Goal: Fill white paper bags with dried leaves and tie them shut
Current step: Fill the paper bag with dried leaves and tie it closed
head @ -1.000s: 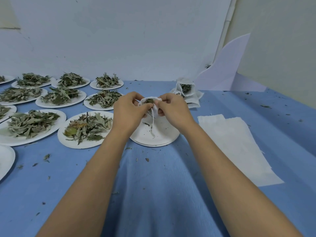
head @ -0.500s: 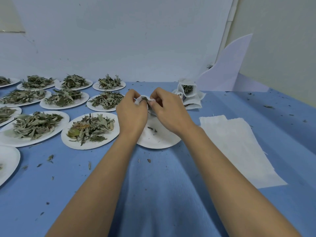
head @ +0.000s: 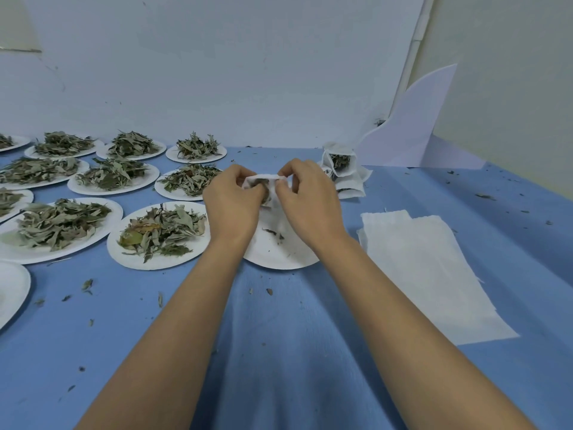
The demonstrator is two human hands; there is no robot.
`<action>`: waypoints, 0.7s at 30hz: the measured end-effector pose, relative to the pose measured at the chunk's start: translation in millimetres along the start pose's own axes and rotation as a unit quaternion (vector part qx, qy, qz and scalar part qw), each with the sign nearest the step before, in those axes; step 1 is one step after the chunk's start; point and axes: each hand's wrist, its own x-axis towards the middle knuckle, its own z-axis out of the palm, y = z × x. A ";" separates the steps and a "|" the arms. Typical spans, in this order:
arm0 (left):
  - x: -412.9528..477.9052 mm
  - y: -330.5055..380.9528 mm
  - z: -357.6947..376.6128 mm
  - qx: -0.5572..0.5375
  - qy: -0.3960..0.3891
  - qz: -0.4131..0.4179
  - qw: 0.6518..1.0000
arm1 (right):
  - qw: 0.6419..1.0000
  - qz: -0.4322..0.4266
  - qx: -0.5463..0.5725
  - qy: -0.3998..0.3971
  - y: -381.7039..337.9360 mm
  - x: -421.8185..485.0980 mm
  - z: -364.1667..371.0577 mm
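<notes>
Blue table: left hand and right hand pinch top edge of leaf-filled white bag over a plate; likely light, soft, tearable, best held by that edge

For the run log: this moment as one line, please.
phase: closing paper bag | left hand: pinches its top | right hand: pinches its top | paper bag: leaves inside, held above nearly empty plate

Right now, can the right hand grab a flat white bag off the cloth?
Probably, once it lets go. The right hand pinches the filled bag with the left hand. The flat bags lie close on its side, with nothing standing between.
</notes>
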 end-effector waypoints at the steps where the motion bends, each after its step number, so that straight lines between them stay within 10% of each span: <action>1: -0.6 1.8 0.6 -0.011 -0.019 -0.005 1.000 | 1.000 0.019 0.003 0.010 2.0 0.5 -0.5; 11: 5.9 2.0 0.0 -0.135 -0.174 -0.135 0.966 | 0.988 0.122 0.091 0.005 10.9 4.5 -4.8; 21: 0.7 3.7 9.1 -0.166 -0.098 -0.149 0.970 | 0.980 0.113 0.165 -0.004 8.7 4.4 -7.0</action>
